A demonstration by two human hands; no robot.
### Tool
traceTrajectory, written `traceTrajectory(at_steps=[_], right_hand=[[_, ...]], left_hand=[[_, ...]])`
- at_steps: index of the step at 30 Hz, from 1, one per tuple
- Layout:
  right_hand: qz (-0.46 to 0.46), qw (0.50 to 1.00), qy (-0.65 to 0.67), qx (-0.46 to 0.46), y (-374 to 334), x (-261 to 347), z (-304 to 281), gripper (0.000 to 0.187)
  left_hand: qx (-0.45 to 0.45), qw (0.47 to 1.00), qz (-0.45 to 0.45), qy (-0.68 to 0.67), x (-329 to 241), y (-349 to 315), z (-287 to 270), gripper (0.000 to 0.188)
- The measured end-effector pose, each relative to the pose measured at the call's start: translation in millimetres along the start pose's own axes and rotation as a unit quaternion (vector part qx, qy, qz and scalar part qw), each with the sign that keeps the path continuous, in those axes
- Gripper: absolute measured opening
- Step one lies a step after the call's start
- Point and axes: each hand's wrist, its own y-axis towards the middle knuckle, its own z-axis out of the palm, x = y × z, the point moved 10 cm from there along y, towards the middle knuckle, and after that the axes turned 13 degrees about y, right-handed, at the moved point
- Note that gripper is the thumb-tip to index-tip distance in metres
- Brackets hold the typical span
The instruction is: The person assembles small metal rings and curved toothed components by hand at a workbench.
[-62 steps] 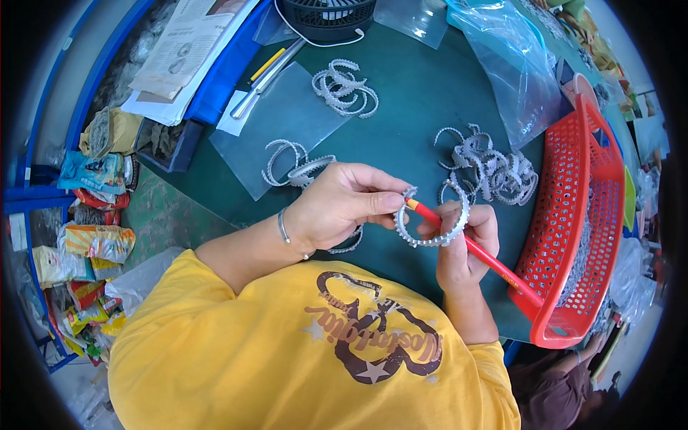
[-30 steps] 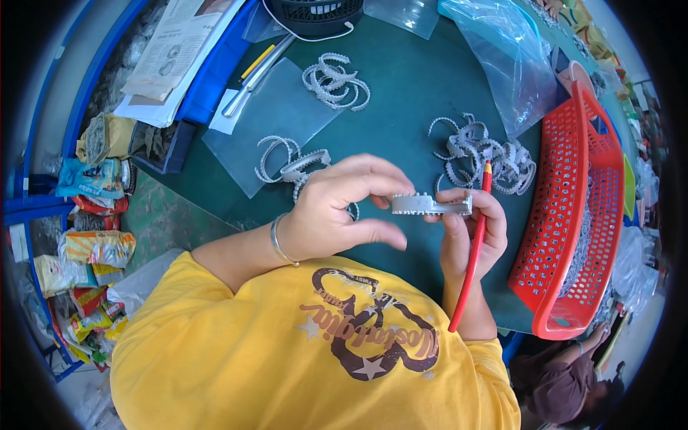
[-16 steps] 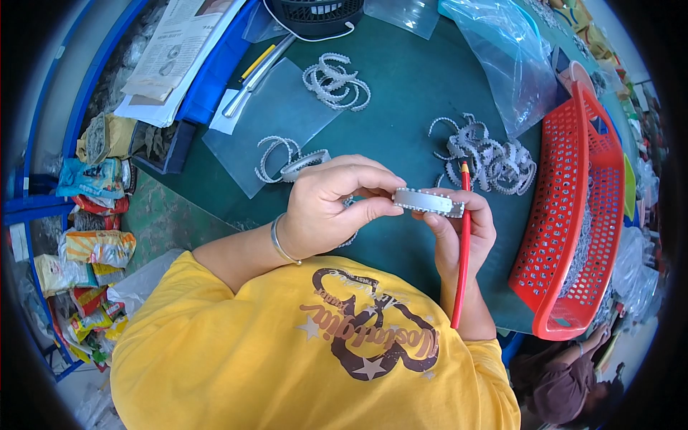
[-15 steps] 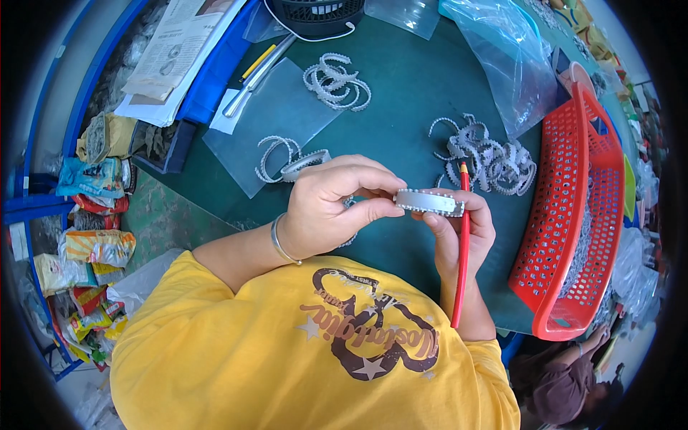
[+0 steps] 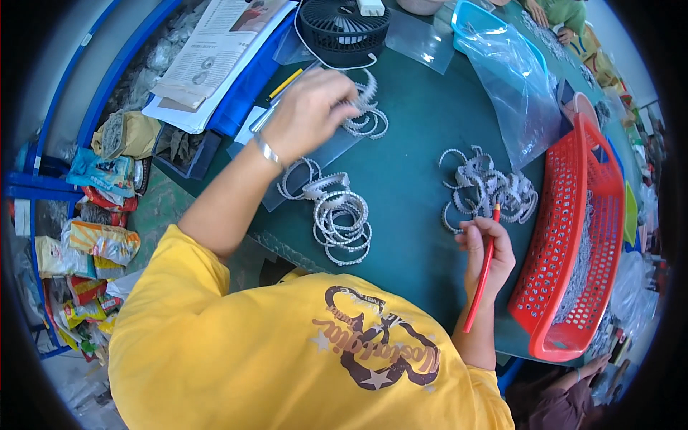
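My left hand (image 5: 312,111) is stretched over the far left of the green table, its fingers bent and smeared by motion. Just beside its fingertips, a grey beaded band (image 5: 368,87) stands blurred over several curled bands (image 5: 371,127); whether the fingers still grip it is unclear. In my right hand (image 5: 491,251) a red pencil (image 5: 479,290) slants between the fingers, tip up. That hand is close to a tangled heap of pale beaded strips (image 5: 494,188). Nearer my body lies a stack of ring-shaped beaded bands (image 5: 342,222), with another loose curled band (image 5: 301,179) beside it.
A red perforated basket (image 5: 566,236) stands along the right side. Farther back are a clear plastic bag (image 5: 512,93), a blue basin (image 5: 473,18) and a black fan (image 5: 344,32). Papers (image 5: 208,64) lie at the left. Another person's hands (image 5: 552,25) show at the top right.
My left hand has left the right hand and swung to the far left pile; the band both hands held is out of the right hand. The right hand dropped slightly, keeping the pencil. The view shifted.
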Motion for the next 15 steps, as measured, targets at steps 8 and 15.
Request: traceTrajectory(at_steps=[8, 15], right_hand=[[-0.208, 0.931, -0.29, 0.077, -3.8, 29.6, 22.2, 0.017], [-0.224, 0.884, -0.362, 0.194, -0.6, 12.9, 35.4, 0.024]], left_hand=[[0.131, 0.99, -0.059, -0.014, 45.2, -14.3, 53.9, 0.013], [0.091, 0.982, -0.089, -0.14, -6.4, -12.3, 20.4, 0.008]])
